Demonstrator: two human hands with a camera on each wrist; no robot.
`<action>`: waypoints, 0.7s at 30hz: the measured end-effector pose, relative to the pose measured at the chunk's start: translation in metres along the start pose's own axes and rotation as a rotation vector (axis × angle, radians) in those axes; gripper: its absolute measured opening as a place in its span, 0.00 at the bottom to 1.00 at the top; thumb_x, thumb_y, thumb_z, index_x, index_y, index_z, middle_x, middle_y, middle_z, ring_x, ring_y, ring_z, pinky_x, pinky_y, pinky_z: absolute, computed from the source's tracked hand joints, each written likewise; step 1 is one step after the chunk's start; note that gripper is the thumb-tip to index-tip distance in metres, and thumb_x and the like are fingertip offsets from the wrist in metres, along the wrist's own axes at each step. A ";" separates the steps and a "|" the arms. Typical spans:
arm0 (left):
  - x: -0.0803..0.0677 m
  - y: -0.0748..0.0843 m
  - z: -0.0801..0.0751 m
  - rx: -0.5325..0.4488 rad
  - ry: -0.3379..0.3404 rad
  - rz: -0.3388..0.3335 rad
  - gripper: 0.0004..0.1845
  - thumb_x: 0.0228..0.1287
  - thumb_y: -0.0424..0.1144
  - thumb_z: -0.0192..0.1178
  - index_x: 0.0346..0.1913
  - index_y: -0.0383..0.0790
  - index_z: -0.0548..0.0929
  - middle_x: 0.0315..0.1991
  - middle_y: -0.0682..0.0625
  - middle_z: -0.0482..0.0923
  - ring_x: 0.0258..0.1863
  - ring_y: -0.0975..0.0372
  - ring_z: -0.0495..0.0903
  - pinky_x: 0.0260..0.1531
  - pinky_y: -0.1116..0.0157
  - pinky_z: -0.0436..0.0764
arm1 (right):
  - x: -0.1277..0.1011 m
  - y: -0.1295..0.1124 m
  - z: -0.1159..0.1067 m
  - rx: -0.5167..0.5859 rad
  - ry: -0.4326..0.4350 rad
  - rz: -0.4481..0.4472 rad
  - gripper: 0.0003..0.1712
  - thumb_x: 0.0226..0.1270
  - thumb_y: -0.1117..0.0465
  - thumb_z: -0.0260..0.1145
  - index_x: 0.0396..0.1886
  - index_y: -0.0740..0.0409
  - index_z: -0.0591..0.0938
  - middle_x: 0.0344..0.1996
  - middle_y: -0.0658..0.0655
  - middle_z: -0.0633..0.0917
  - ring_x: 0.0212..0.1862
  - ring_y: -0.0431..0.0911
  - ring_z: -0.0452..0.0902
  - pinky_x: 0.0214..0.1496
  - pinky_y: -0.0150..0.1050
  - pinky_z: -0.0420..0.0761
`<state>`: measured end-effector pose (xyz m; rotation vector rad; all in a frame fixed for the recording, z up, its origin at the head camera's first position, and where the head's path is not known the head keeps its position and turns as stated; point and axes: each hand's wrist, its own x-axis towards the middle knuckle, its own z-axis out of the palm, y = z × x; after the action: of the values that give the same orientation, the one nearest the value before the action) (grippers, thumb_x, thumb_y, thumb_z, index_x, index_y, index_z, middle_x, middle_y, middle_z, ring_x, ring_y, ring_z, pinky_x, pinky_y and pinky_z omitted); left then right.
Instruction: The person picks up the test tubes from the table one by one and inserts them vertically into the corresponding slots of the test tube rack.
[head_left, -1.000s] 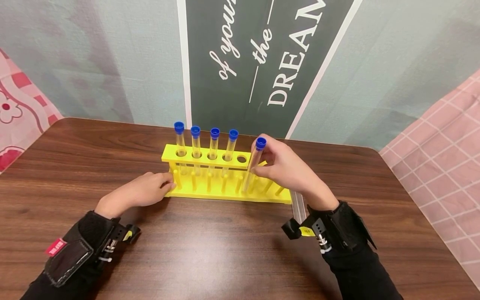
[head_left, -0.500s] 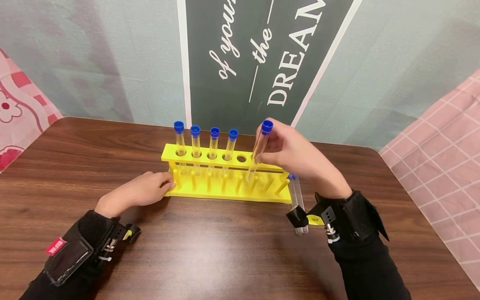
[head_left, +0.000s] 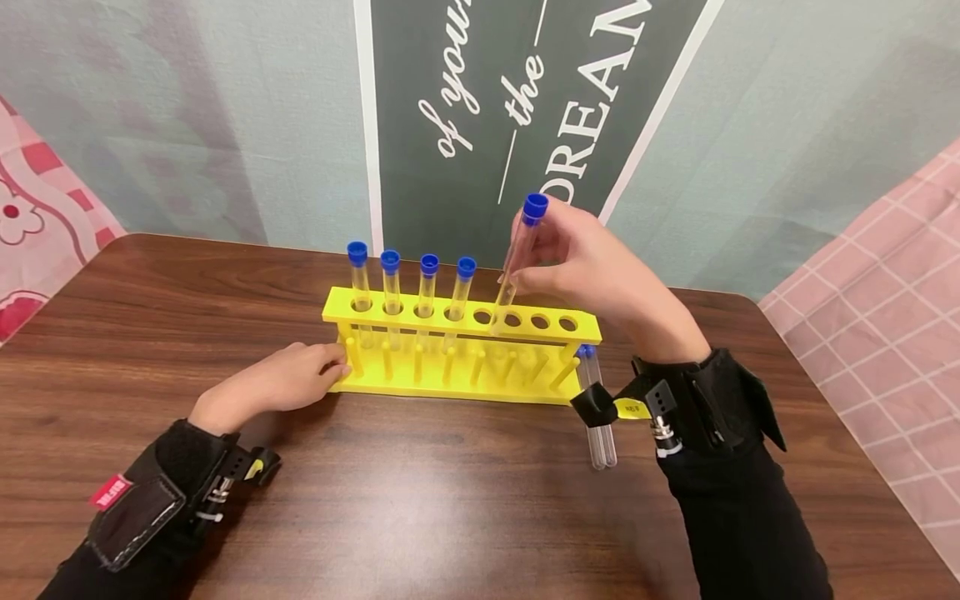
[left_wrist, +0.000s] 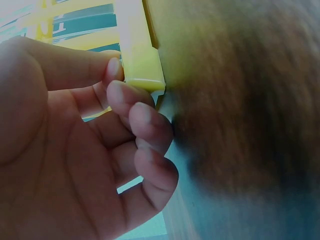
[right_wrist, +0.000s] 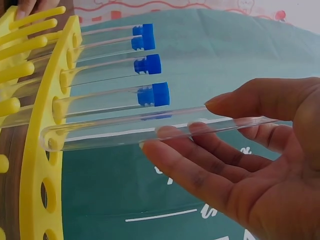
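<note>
Dark wood-grain covers the bench (head_left: 420, 500), which stands against a grey-green wall with a dark banner (head_left: 517, 108) bearing white lettering; pink checked cloth (head_left: 892, 333) hangs at the right. A yellow rack (head_left: 540, 337) stands across the middle of the bench with four blue-capped tubes (head_left: 408, 287) upright in its leftmost holes. The right hand (head_left: 592, 271) is raised above the rack's right half and pinches a clear test tube (head_left: 517, 258) between thumb and fingers (right_wrist: 200, 135), just below its blue cap. That tube is tilted, cap up and leaning right, with its rounded bottom at the fifth hole from the left, next to the last standing tube; the right wrist view shows the tip just at the rack's top plate. The left hand (head_left: 281, 383) lies on the bench at the rack's left end, fingers curled, with fingertips (left_wrist: 117, 82) against the yellow corner post, steadying it. Two more tubes (head_left: 600, 433) lie on the bench beside the rack's right end, under the right wrist and apart from both hands.
</note>
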<state>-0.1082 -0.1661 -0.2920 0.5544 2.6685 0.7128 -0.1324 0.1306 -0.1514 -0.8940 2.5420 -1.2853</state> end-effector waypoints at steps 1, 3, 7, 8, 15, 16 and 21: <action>0.000 0.000 0.000 0.000 0.000 0.001 0.08 0.68 0.37 0.48 0.33 0.37 0.72 0.18 0.51 0.61 0.17 0.62 0.61 0.20 0.66 0.62 | 0.001 0.000 0.000 -0.003 0.008 0.003 0.13 0.55 0.77 0.61 0.38 0.66 0.70 0.30 0.63 0.80 0.35 0.52 0.79 0.39 0.40 0.77; 0.000 0.000 0.000 0.000 0.000 0.002 0.08 0.68 0.37 0.48 0.33 0.37 0.72 0.18 0.51 0.61 0.17 0.62 0.61 0.20 0.66 0.62 | 0.004 -0.001 0.001 0.000 0.019 0.009 0.13 0.55 0.77 0.61 0.38 0.66 0.69 0.30 0.65 0.80 0.36 0.53 0.79 0.39 0.40 0.77; 0.000 -0.001 0.000 0.002 0.003 0.008 0.08 0.68 0.37 0.49 0.33 0.36 0.72 0.18 0.51 0.61 0.17 0.62 0.61 0.20 0.66 0.62 | 0.008 -0.001 0.001 0.007 0.038 0.017 0.13 0.56 0.77 0.61 0.38 0.66 0.69 0.30 0.66 0.80 0.35 0.52 0.79 0.38 0.40 0.77; 0.000 0.000 0.000 0.002 0.002 0.008 0.08 0.68 0.37 0.49 0.33 0.37 0.72 0.18 0.51 0.61 0.17 0.62 0.61 0.20 0.66 0.62 | 0.008 0.000 0.001 0.009 0.043 0.017 0.12 0.56 0.77 0.61 0.38 0.66 0.69 0.30 0.65 0.80 0.36 0.53 0.79 0.38 0.39 0.77; 0.000 0.000 -0.001 0.001 -0.003 0.007 0.08 0.69 0.37 0.48 0.32 0.37 0.72 0.18 0.51 0.61 0.16 0.62 0.61 0.20 0.66 0.62 | 0.011 0.002 0.003 0.005 0.046 0.011 0.13 0.56 0.77 0.60 0.39 0.66 0.69 0.31 0.66 0.79 0.36 0.53 0.79 0.40 0.39 0.77; 0.000 0.000 -0.001 0.001 -0.003 0.008 0.08 0.69 0.37 0.48 0.32 0.37 0.72 0.18 0.51 0.61 0.16 0.62 0.60 0.20 0.66 0.62 | 0.011 0.003 0.004 0.004 0.045 0.010 0.13 0.56 0.77 0.60 0.39 0.66 0.69 0.32 0.67 0.79 0.36 0.53 0.79 0.40 0.39 0.78; 0.000 0.000 -0.001 0.003 -0.001 0.013 0.08 0.69 0.37 0.48 0.31 0.38 0.71 0.18 0.51 0.61 0.16 0.62 0.60 0.19 0.66 0.61 | 0.012 0.006 0.007 0.013 0.050 0.013 0.13 0.56 0.78 0.60 0.39 0.67 0.68 0.31 0.66 0.79 0.36 0.55 0.79 0.41 0.39 0.78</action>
<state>-0.1084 -0.1664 -0.2915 0.5725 2.6674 0.7121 -0.1418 0.1217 -0.1596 -0.8521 2.5696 -1.3360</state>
